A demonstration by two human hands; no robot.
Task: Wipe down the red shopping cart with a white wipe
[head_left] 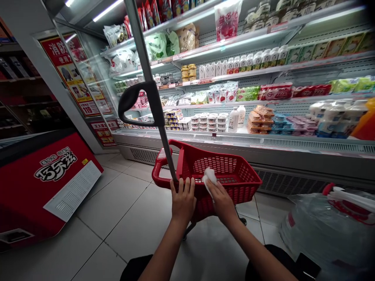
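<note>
A red plastic basket (222,171) stands on the tiled floor (117,218) just below picture centre. Its walls are an open lattice of small slots with a thick smooth rim, and nothing shows inside it. At its 9 o'clock end a rounded red grip (159,168) loops out. A grey metal pole (152,89) rises from the near rim toward 11 o'clock, carrying a curved black handle (133,103) partway up.

The left hand (183,201) rests on the near rim at the pole's foot, fingers flat and close together, holding nothing. The right hand (221,199), just beside it at 3 o'clock, pinches a crumpled white cloth (209,177) against the rim, fingers narrowed around it.

From 12 to 3 o'clock runs a lit chiller (263,78) with white wire shelves, packed with bottles, round tubs, cartons and soft pouches. At 9 o'clock sits a low red freezer (43,183) with a white vented panel. At 4 o'clock lies a large clear water jug (322,230), ribbed, with a red and white cap.
</note>
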